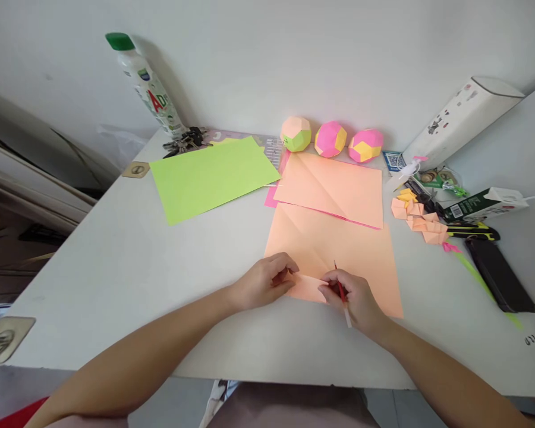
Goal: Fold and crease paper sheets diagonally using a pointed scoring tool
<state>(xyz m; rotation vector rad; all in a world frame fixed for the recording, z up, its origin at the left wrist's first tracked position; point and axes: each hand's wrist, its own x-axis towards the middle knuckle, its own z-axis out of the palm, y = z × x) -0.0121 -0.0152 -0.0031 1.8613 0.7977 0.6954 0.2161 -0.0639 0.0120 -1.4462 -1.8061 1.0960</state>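
Observation:
A large peach paper sheet (339, 244) lies flat on the white table (116, 267) in front of me. Its near edge is folded up into a narrow strip (307, 286). My left hand (265, 279) pinches the left end of that strip, fingers curled. My right hand (354, 297) presses the strip's right end and also grips a thin red and white stick (342, 294) that points upward. A second peach sheet (334, 187) lies just behind, over a pink one.
A green sheet (209, 175) lies at the back left beside keys (185, 141) and a white bottle (145, 86). Three paper balls (331, 139) line the wall. Folded peach pieces (421, 220), a cutter (472, 230), a black phone (499, 273) and cartons crowd the right.

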